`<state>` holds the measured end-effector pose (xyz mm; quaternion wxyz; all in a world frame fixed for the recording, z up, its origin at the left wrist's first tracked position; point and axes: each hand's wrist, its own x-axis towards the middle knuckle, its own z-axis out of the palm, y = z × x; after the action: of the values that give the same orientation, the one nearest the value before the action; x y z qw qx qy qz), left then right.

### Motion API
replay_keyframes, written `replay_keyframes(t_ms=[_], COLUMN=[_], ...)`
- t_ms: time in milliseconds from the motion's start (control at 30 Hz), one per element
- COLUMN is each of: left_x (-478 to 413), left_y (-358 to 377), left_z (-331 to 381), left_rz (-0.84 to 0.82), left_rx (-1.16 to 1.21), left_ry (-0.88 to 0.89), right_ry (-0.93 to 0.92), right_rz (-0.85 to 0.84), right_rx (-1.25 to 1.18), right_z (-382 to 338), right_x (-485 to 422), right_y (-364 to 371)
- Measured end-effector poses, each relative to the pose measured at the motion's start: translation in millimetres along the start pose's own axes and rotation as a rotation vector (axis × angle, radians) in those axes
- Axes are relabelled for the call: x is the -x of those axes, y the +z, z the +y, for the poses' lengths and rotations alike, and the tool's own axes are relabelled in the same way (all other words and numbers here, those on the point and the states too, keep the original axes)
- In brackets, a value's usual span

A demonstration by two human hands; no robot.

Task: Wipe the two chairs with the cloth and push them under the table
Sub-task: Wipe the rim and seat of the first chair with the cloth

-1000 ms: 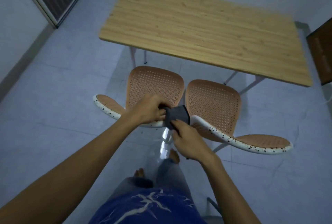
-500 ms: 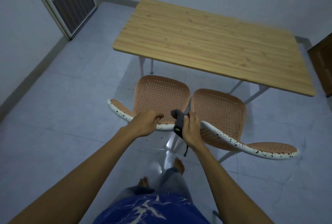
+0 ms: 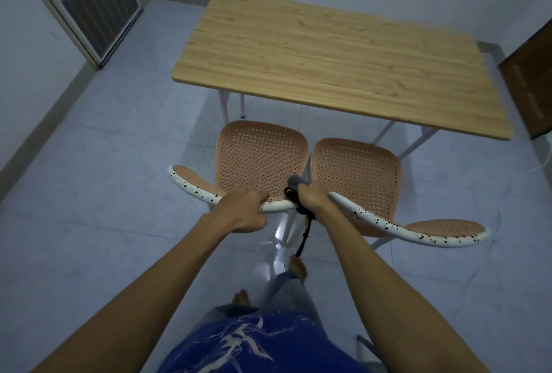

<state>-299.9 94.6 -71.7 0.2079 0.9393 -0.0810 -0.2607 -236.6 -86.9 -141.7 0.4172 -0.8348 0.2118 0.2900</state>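
In the head view, I see the left hand (image 3: 243,208) gripping the left chair (image 3: 263,157) back and the right hand (image 3: 312,198) clenching the cloth (image 3: 294,186) on the right chair (image 3: 358,172), both short of the table (image 3: 328,53). Risk: uneven pushing could strike its legs.

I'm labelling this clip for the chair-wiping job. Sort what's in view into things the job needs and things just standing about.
Part of the job:
left chair, its back gripped by the left hand
right chair
cloth, held in the right hand
table

Just standing about:
louvred door, far left
brown door, far right
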Motion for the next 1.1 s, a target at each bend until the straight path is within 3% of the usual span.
replay_keyframes(t_ms=[133,300,467,633,733,800,967,1100], left_x=[3,0,-3,-2,-1,-1,-4,-5], left_y=[2,6,8,8,10,12,19,21], left_z=[-1,-2,0,6,8,6,-3,-2], left_rz=[0.052,0.122,0.153,0.177,0.178,0.191,0.227,0.219], left_rx=[-0.019,-0.005,-0.032,-0.049,-0.083,-0.074,-0.015,-0.02], left_ry=[0.009,0.035,0.019,0.002,-0.008,-0.005,0.01,0.016], right_ry=[0.062,-0.118,0.058,0.125,0.142,0.081,-0.277,-0.376], right_rz=[-0.051,0.071,0.033,-0.085,-0.065,0.024,0.124,0.323], right_rx=[-0.026,-0.03,-0.08,-0.194,-0.232,-0.127,0.146,0.309], right_z=[-12,10,-5,-11,-12,-10,14,21], right_x=[13,61,9,-24,-16,4,85,64], right_y=[-4,30,11,-11,-8,5,55,49])
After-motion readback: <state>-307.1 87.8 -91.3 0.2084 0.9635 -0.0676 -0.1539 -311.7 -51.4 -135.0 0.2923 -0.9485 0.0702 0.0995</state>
